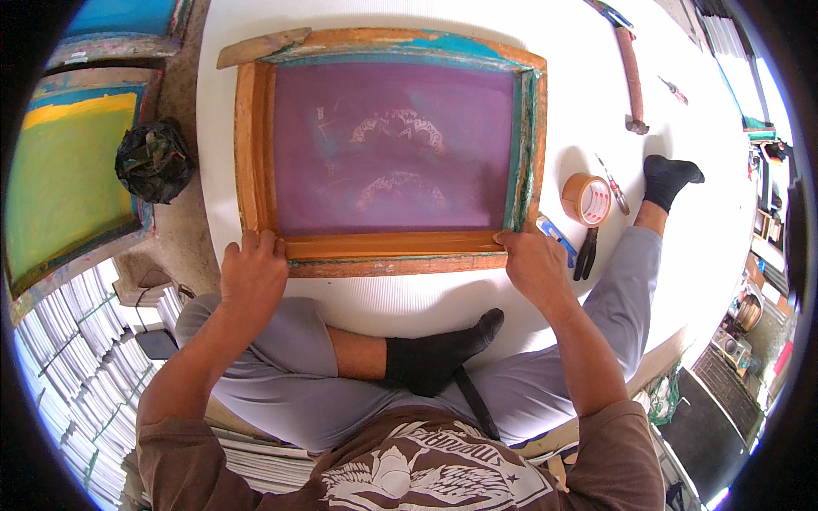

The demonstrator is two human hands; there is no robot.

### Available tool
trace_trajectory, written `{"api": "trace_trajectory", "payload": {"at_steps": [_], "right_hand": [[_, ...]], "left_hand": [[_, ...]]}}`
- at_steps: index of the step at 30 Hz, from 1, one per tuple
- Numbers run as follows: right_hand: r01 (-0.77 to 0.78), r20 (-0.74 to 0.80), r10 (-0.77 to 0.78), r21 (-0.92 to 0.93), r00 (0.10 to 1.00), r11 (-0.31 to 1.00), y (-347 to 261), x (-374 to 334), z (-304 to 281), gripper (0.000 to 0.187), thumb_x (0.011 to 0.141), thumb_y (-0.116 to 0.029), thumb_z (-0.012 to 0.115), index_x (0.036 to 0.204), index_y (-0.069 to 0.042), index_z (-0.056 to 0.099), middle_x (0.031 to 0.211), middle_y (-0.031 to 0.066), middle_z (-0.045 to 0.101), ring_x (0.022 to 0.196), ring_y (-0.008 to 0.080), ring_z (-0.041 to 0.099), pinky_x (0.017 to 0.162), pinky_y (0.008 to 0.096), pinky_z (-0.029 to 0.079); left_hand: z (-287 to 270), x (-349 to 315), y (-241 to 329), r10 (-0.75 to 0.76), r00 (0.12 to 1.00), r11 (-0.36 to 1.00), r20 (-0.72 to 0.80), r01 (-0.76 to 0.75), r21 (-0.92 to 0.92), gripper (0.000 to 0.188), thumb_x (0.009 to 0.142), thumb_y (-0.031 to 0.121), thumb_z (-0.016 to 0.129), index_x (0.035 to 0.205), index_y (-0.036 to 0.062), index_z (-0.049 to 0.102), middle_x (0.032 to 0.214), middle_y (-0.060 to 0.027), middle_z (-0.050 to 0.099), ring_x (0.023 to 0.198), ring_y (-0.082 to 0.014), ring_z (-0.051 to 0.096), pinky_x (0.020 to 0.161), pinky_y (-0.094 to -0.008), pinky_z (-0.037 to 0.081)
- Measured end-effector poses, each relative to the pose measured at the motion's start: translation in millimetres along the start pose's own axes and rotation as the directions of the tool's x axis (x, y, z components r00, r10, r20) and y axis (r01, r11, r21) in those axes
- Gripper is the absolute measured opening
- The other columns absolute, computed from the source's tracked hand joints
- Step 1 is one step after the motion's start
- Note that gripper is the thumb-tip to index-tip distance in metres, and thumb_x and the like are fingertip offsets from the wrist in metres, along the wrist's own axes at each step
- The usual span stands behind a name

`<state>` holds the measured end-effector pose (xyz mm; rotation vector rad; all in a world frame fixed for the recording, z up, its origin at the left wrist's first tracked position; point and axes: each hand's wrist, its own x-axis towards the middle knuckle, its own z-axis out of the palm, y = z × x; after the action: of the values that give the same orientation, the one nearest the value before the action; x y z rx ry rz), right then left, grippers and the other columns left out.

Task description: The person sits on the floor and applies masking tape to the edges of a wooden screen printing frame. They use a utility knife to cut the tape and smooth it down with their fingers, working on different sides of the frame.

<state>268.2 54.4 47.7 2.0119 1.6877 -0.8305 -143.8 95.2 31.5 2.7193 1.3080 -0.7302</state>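
Note:
A wooden screen-printing frame (256, 136) with purple mesh and a faint pale pattern lies flat on a white sheet (699, 230). My left hand (252, 271) grips the frame's near-left corner, fingers curled over the wooden rail. My right hand (533, 260) grips the near-right corner the same way. I sit cross-legged on the sheet in grey trousers and black socks, one foot (439, 353) tucked under the frame's near edge.
A roll of brown tape (585, 198), scissors (612, 183), black pliers (584, 254) and a blue tool (555, 235) lie right of the frame. A hammer (631, 77) lies farther back. Left are a crumpled dark bag (153, 160), a yellow-green screen (68, 179) and stacked white sheets (68, 358).

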Motion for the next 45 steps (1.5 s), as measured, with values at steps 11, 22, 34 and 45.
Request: {"api": "trace_trajectory", "payload": {"at_steps": [11, 22, 34, 45], "right_hand": [[0.002, 0.017, -0.002, -0.024, 1.000, 1.000, -1.7, 3.0, 0.4, 0.039, 0.092, 0.001, 0.058, 0.118, -0.016, 0.083, 0.110, 0.0223, 0.074, 0.096, 0.0398, 0.074, 0.087, 0.0496, 0.056], [-0.024, 0.029, 0.024, -0.015, 0.999, 1.000, 4.1, 0.9, -0.7, 0.036, 0.096, -0.005, 0.058, 0.118, -0.019, 0.082, 0.113, 0.0174, 0.074, 0.104, 0.0371, 0.073, 0.090, 0.0494, 0.056], [0.214, -0.226, -0.154, 0.272, 0.962, 0.938, 20.0, 5.5, -9.0, 0.025, 0.089, -0.008, 0.064, 0.106, -0.005, 0.081, 0.099, 0.0179, 0.074, 0.101, 0.0381, 0.072, 0.091, 0.0479, 0.056], [0.331, -0.012, -0.332, 0.126, 0.943, 0.935, -10.2, 20.7, 7.0, 0.030, 0.087, -0.002, 0.057, 0.109, -0.001, 0.076, 0.106, 0.0193, 0.072, 0.103, 0.0396, 0.070, 0.093, 0.0500, 0.055]], "left_hand": [[2.9, 2.5, 0.6, 0.009, 0.999, 1.000, 0.035, -0.009, -0.003, 0.013, 0.078, 0.014, 0.076, 0.087, 0.0041, 0.081, 0.093, -0.0081, 0.066, 0.094, -0.0234, 0.066, 0.071, -0.0376, 0.056], [-8.6, 3.9, -1.8, -0.022, 0.992, 0.999, 0.125, 0.016, 0.042, 0.024, 0.087, 0.015, 0.072, 0.109, 0.0090, 0.080, 0.102, -0.0066, 0.068, 0.100, -0.0241, 0.067, 0.079, -0.0386, 0.055], [-40.9, 10.0, -13.6, -0.104, 0.986, 0.916, 0.132, 0.146, -0.373, 0.036, 0.092, 0.019, 0.073, 0.125, 0.0053, 0.073, 0.112, -0.0139, 0.072, 0.107, -0.0304, 0.069, 0.088, -0.0452, 0.057], [-21.4, 14.9, 74.1, 0.078, 0.977, 0.789, -0.199, -0.183, -0.586, 0.064, 0.085, 0.037, 0.081, 0.137, 0.0037, 0.064, 0.128, -0.0158, 0.065, 0.123, -0.0357, 0.058, 0.107, -0.0504, 0.046]]}}
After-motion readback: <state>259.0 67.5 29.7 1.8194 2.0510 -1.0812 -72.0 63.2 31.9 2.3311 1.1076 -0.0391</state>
